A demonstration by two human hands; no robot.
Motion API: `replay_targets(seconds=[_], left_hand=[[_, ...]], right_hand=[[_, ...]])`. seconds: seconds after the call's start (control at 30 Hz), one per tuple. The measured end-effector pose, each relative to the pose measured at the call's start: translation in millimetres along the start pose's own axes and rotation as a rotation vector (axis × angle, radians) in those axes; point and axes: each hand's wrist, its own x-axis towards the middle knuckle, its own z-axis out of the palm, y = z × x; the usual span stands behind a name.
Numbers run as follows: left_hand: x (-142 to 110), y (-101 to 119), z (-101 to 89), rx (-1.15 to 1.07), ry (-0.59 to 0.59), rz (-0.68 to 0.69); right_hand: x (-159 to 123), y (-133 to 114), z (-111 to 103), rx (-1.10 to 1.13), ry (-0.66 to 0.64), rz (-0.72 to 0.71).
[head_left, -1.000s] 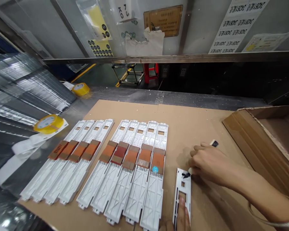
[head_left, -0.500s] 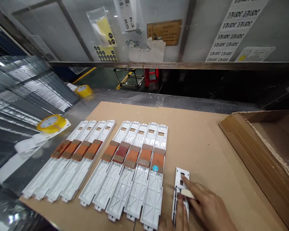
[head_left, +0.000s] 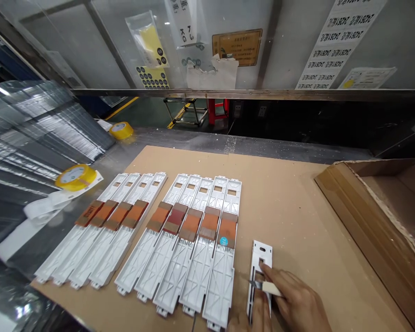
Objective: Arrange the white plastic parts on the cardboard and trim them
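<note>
Right hand (head_left: 299,306): closed round a small blade (head_left: 263,286) with a pale handle, forefinger laid along it; the tip is set on a white plate (head_left: 262,258) near its window. Left hand (head_left: 254,316): only fingertips are seen at the bottom edge, pressed flat on the near part of the same plate; nothing is gripped, and how far the hand is spread cannot be told.

Step judged to be in hand: trimming or scraping at the plate's window while the plate is pinned to the cardboard (head_left: 290,207). The next move is judged to call for a short, steady stroke with the blade kept low and the left fingertips kept clear of its path, so that the plate is not skidded.

Plate: lies flat under both hands, apart from the others. Its long axis runs away from the person, nearly straight, tilted slightly right at the far end; the windowed end points away.

Just left of the hands, a row of five like plates (head_left: 197,240) is laid side by side, each with a brown pad across the middle; the nearest bears a blue dot (head_left: 223,241). Further left, four more (head_left: 100,230). Beyond those, tape rolls (head_left: 75,176). Right of the hands, a carton (head_left: 376,216) lies open.
</note>
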Motion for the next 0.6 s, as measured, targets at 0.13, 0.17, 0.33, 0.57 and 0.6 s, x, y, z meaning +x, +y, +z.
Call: replay_targets(seconds=[0.13, 0.17, 0.33, 0.57, 0.6], left_hand=[[-9, 2, 8.7, 0.019, 0.041, -0.004], [-10, 2, 9.9, 0.021, 0.042, 0.000], [-15, 6, 10.3, 0.006, -0.007, -0.004], [-14, 4, 9.2, 0.014, -0.010, -0.003], [-12, 3, 7.8, 0.007, -0.005, 0.008]], right_hand=[[2, -2, 3, 0.012, 0.030, 0.019], [2, -2, 3, 0.010, 0.027, 0.025], [4, -3, 1, 0.004, 0.023, 0.034], [2, -7, 5, 0.016, 0.087, 0.037], [2, -8, 5, 0.015, 0.106, 0.049]])
